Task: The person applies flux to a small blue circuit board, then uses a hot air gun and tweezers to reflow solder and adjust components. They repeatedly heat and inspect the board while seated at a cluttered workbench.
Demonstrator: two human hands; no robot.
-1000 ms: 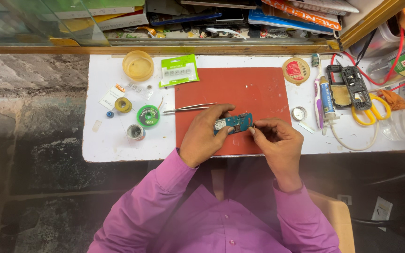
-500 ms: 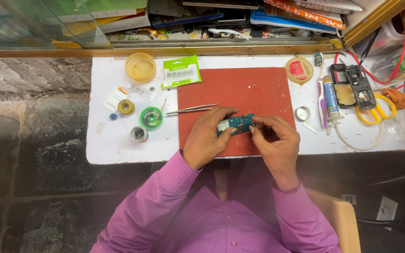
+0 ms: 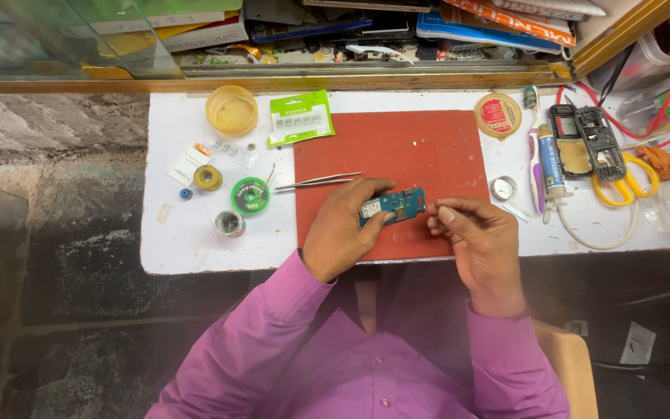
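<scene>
1. A yellow tub [image 3: 232, 110] stood at the counter's [image 3: 195, 248] left; its contents could not be told.
2. Tweezers [image 3: 318, 182] lay across the red mat's [image 3: 405, 143] left edge.
3. The left hand [image 3: 343, 229] had its grip closed on a blue board [image 3: 392, 206] over the mat.
4. The right hand [image 3: 476, 240] pinched its fingertips [image 3: 437, 221] together beside the board; anything held was too small to tell.
5. Scissors [image 3: 622, 182] lay far right.

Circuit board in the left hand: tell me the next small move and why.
Probably bring the right hand back to the circuit board. The left hand holds the board over the red mat, while the right fingers are pinched together just beside its right end, apart from it; whether they hold anything is too small to tell.
</scene>
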